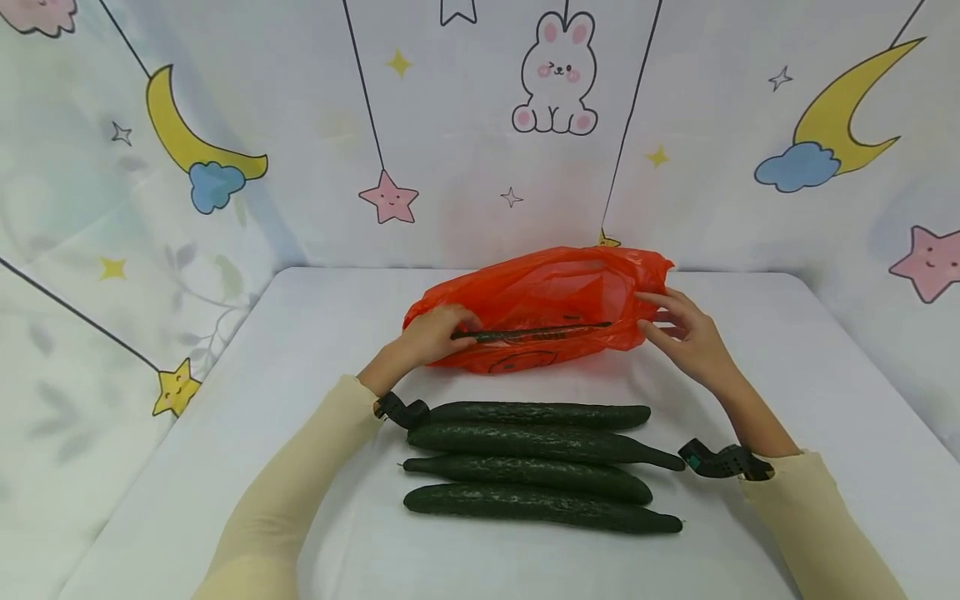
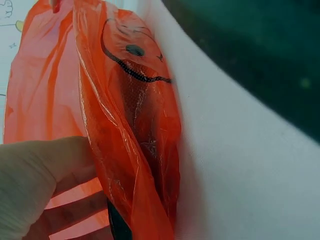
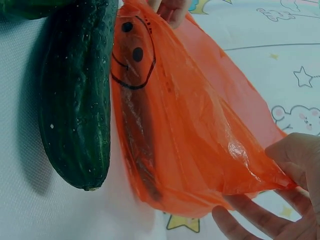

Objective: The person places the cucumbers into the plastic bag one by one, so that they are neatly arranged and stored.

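A red plastic bag [image 1: 517, 358] lies on its side at the back of the table, its mouth facing up and toward me. Inside it, a dark green cucumber [image 1: 532, 334] lies along the near wall. My left hand [image 1: 437, 335] is at the bag's left end, thumb and fingers around that cucumber's end; in the left wrist view the bag's edge partly hides them. At the other end, my right hand [image 1: 688, 337] pinches the bag's edge [image 3: 282, 184] between thumb and fingers and holds the mouth wide.
Several cucumbers lie side by side in front of the bag, the farthest [image 1: 536, 414] close to it and the nearest [image 1: 540, 507] toward me. A white cloth covers the table [image 1: 337, 517]. Behind stands a patterned curtain [image 1: 450, 108] with moons, stars and a rabbit.
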Demonstrator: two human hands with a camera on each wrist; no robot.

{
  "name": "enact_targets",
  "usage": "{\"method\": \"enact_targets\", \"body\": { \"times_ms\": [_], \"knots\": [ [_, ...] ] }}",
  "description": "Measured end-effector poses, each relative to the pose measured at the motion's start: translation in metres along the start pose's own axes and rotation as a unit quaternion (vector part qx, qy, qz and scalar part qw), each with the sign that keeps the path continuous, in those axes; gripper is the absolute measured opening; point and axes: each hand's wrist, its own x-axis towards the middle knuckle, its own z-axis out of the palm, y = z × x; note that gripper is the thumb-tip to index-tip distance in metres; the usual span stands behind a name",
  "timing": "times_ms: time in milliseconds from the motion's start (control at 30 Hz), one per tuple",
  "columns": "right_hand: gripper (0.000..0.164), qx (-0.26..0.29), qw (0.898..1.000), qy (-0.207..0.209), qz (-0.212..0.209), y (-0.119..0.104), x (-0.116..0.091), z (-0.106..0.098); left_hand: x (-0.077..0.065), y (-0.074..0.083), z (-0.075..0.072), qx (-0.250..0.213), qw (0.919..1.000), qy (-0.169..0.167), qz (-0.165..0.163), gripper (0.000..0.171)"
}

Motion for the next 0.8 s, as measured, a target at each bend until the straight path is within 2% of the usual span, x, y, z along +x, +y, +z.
{"method": "enact_targets", "body": {
  "times_ms": [367,800],
  "knots": [
    [0.044,0.002,1.000,0.001,0.000,0.001,-0.001,0.001,-0.012,0.010,-0.002,0.005,0.9995,0.030,0.008,0.027],
    [0.045,-0.002,1.000,0.001,0.004,0.003,-0.001,0.001,-0.026,0.031,-0.011,0.004,0.9976,0.037,0.058,0.023]
  ]
}}
